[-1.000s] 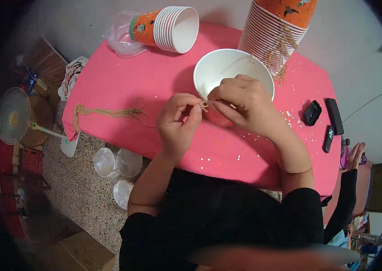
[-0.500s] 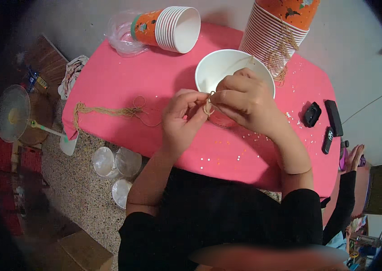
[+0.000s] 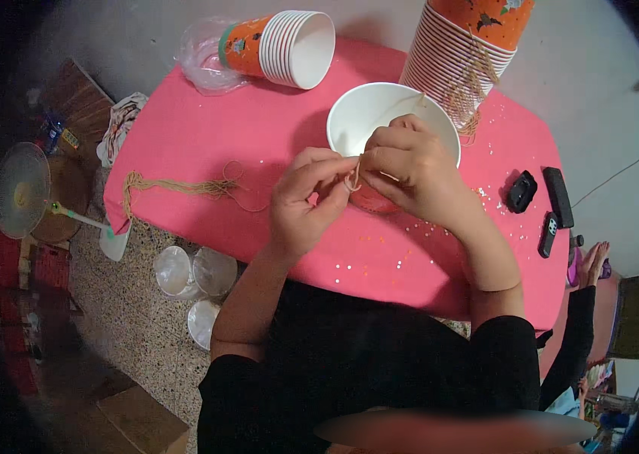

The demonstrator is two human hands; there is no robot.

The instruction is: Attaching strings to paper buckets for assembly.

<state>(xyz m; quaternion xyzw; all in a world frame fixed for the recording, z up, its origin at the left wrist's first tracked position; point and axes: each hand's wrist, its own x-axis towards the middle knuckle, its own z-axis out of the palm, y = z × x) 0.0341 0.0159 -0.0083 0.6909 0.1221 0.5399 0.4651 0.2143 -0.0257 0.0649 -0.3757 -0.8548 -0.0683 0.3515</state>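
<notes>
A short tan cord (image 3: 355, 179) is bent into a small loop at the near rim of a paper bucket (image 3: 356, 117), whose white inside faces up. My left hand (image 3: 306, 200) pinches the cord between thumb and forefinger. On the other side, my right hand (image 3: 416, 172) is closed on the same cord, partly covering the bucket's rim; its fingertips nearly meet those of the left. The cord's far end and any hole in the bucket are hidden by my fingers. To the left, a bundle of tan cords (image 3: 183, 185) lies across the pink tablecloth (image 3: 259, 129).
A tall stack of orange-and-white paper buckets (image 3: 440, 68), draped with cords, stands behind on the right. Another bucket stack (image 3: 278, 49) lies sideways in clear plastic. Black devices (image 3: 558, 198) and scattered paper dots sit at right. A fan (image 3: 23, 191) stands left; another person's arm (image 3: 576, 333) shows lower right.
My right fingers have drawn slightly right and tilted the cord loop more upright. The left fingertips have shifted a little right, staying close to it. The bucket has stayed in place.
</notes>
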